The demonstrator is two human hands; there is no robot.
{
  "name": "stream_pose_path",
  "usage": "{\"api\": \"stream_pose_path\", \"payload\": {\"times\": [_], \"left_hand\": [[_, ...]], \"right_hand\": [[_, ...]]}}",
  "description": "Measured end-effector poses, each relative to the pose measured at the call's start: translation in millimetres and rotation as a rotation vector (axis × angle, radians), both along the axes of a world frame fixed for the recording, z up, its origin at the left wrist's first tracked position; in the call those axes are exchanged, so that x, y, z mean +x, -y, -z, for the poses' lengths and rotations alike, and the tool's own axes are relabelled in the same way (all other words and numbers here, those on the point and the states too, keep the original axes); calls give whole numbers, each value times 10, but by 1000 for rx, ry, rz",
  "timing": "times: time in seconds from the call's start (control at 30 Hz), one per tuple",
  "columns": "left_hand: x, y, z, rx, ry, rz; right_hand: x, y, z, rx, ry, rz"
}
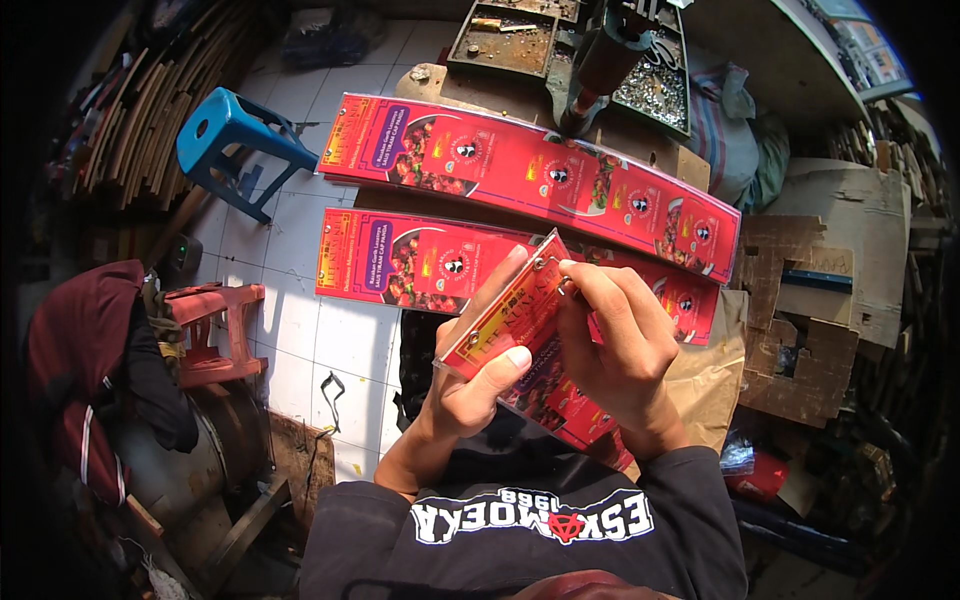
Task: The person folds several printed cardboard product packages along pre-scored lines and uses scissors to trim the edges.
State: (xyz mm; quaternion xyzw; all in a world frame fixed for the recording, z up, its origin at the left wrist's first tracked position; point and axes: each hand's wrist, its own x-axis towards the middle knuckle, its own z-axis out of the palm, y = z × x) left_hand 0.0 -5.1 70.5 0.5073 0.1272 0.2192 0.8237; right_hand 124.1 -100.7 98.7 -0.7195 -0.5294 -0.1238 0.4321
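Observation:
My left hand (pixel 462 395) is closed on the end of a glossy red printed sign strip (pixel 500 322), with the thumb on its front and the fingers behind. The strip is tilted up in front of my chest and runs down toward my right forearm. At its upper corner, my right hand (pixel 630 345) pinches its thumb and fingertips together near a small metal eyelet. Whatever they grip is too small to name. Beyond my hands lie two similar strips: a far one (pixel 515 165) and a nearer one (pixel 360 258), partly hidden by my hands and the held strip.
Behind the strips stands a dark hand-press (pixel 600 75), flanked by a left tray (pixel 500 45) and a right tray (pixel 655 90) of small metal pieces. A blue stool (pixel 228 120) and a red stool (pixel 235 335) are at left. Cut boards (pixel 800 350) lean at right.

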Motion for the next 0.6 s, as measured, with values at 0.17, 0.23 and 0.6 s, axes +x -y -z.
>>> {"api": "stream_pose_path", "payload": {"times": [0.17, 0.23, 0.6], "left_hand": [[-5, -6, -13, 95, -12, -22], [2, -15, 8, 135, 7, -12], [58, 17, 96, 67, 5, -17]], "right_hand": [[-31, 6, -2, -16, 42, -1], [-33, 7, 23, -15, 71, 1], [-25, -40, 130, 68, -25, -1]]}}
